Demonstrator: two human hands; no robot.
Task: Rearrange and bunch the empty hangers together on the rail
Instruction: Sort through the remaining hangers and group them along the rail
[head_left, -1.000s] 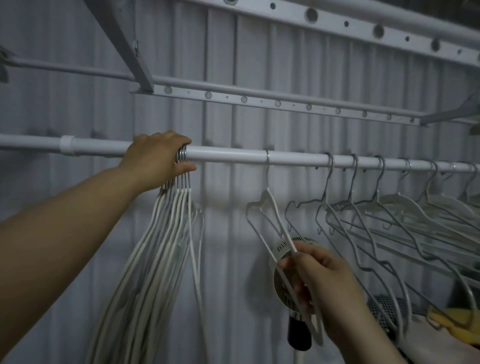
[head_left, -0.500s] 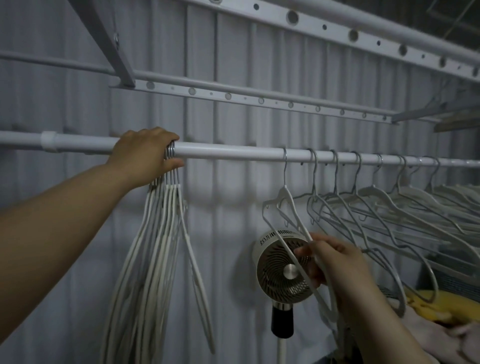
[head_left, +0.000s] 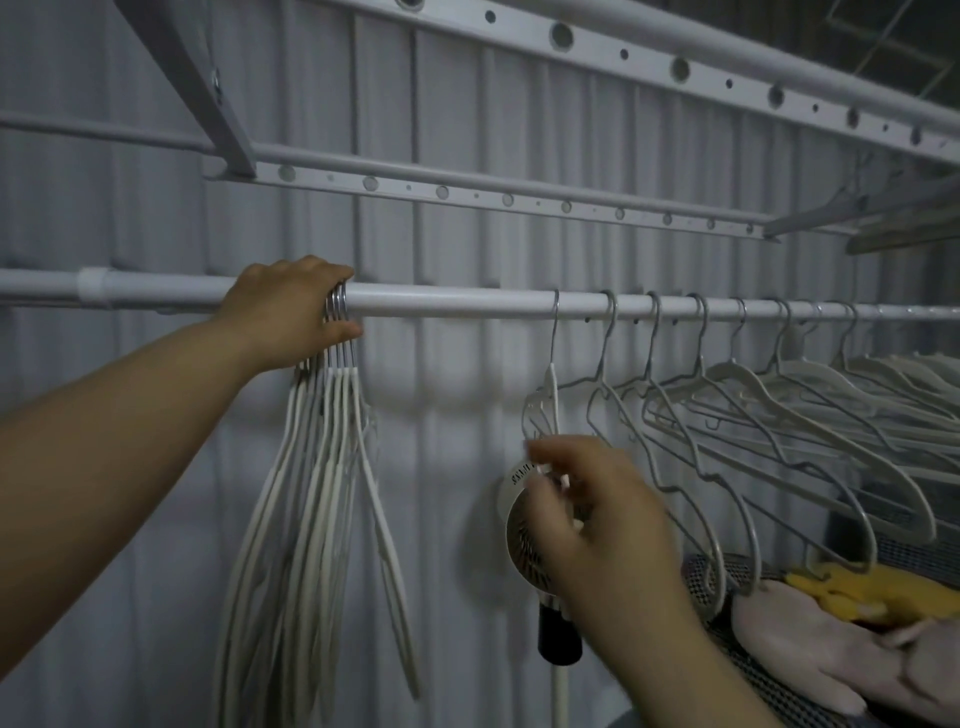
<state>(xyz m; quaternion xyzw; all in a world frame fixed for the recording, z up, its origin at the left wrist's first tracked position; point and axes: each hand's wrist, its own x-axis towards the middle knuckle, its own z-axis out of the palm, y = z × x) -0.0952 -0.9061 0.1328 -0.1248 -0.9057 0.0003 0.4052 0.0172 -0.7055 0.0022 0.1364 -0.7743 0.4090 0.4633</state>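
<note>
Right hand (head_left: 592, 519), blurred, fingers curled, pinching single hanger (head_left: 552, 384) hooked mid-rail. Left hand (head_left: 291, 312) wrapped round rail (head_left: 457, 301) toward its left end, clamping hooks of bunched hangers (head_left: 311, 493). Loose hangers (head_left: 779, 405) spread along rail's right part.

A single wide-angle view, worn on the person's head, looks forward and slightly upward at a ribbed wall (head_left: 467, 104) close ahead. The rail (head_left: 452, 301) crosses the upper middle of the frame from edge to edge, within arm's reach. The perforated rack bar (head_left: 441, 191) above it is seen from below. Both forearms enter from the bottom. The left hand (head_left: 291, 312) grips the bunched hangers (head_left: 311, 467) at the rail, left of centre. The right hand (head_left: 597, 514), nearer the lens and blurred, holds a single hanger (head_left: 552, 384) right of centre. Straight lines bow toward the frame edges.
</note>
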